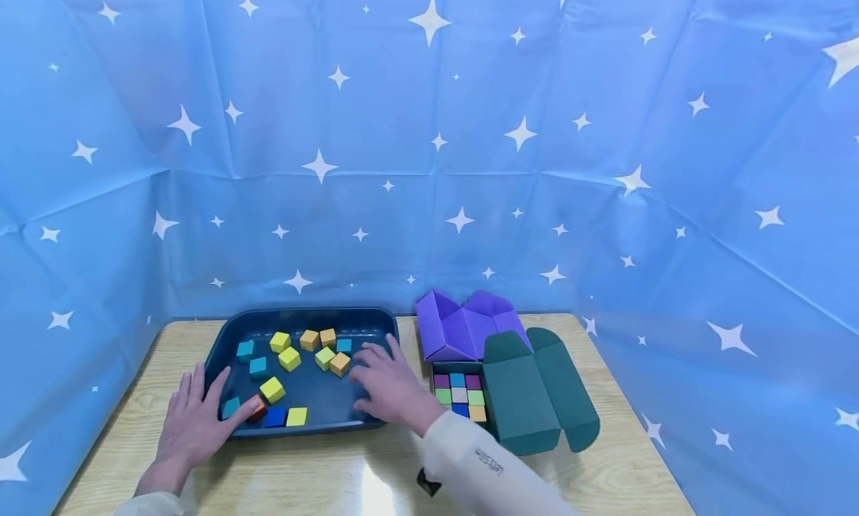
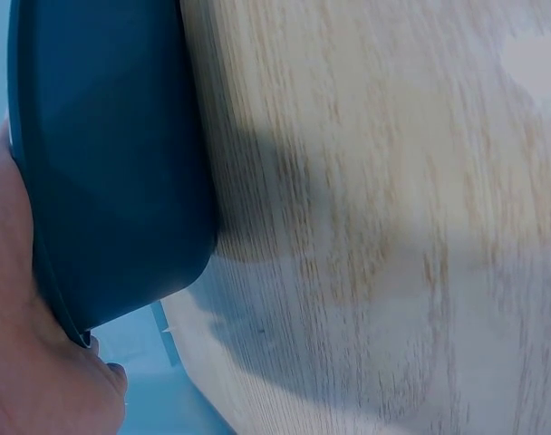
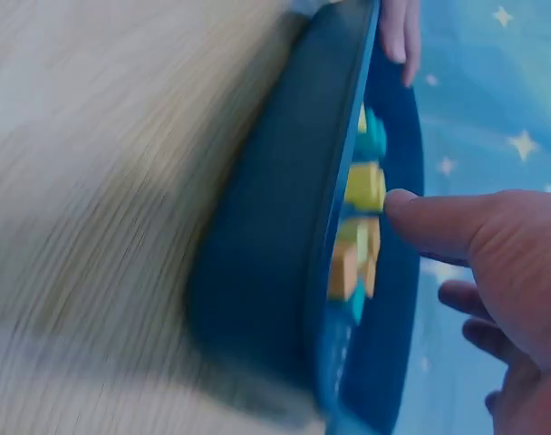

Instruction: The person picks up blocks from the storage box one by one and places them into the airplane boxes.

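A dark blue tray (image 1: 322, 415) holds loose cubes, among them a yellow cube (image 1: 272, 390), a teal cube (image 1: 258, 367), an orange cube (image 1: 340, 364) and a blue cube (image 1: 276, 417). My left hand (image 1: 191, 424) rests at the tray's left rim, fingers spread, the thumb over a red-orange cube (image 1: 258, 410). In the left wrist view part of that hand (image 2: 40, 353) lies against the rim. Over the tray's right end hovers my right hand (image 1: 391, 382), fingers apart and loosely bent. The right wrist view shows that hand (image 3: 493, 272) with nothing between thumb and fingers.
Right of the tray stands an open green box (image 1: 520, 397) with cubes of several colours in rows. Behind it lies an open purple box (image 1: 463, 326). All stand on a wooden table (image 1: 322, 475), enclosed by a blue star-patterned backdrop (image 1: 376, 128).
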A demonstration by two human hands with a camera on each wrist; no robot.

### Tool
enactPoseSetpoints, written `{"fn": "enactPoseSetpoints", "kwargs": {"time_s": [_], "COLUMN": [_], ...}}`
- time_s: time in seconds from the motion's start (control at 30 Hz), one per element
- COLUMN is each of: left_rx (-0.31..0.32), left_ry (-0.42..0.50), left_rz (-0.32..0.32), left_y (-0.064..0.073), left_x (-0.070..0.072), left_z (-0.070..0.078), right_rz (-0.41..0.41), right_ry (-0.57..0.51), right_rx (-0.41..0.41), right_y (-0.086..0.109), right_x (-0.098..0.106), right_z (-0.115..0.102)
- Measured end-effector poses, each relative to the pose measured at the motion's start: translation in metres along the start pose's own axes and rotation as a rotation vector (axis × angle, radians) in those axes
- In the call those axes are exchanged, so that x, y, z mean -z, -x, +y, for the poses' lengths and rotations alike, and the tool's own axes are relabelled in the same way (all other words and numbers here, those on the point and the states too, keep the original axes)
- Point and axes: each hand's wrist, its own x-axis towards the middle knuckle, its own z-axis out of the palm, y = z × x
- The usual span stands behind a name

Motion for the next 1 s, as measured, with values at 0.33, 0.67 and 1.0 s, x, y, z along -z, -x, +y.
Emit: {"fn": "enactPoseSetpoints", "kwargs": {"time_s": [0.33,0.67,1.0], "left_rx": [0.004,-0.014,-0.010], "left_ry": [0.006,0.005,0.004], "left_rz": [-0.007,0.018,0.019], "left_y": [-0.001,-0.001,-0.001], "left_x": [0.000,-0.002,-0.003], "left_z": [-0.002,-0.005,-0.004], "right_rz": [-0.067,-0.089,-0.119], "right_ry": [0.083,0.067,0.055], "right_rx": [0.030,0.006,-0.029], "right_y": [-0.041,-0.058,-0.066], "right_x": [-0.013,-0.023,-0.033], "right_z": [-0.053,-0.072,-0.076]}}
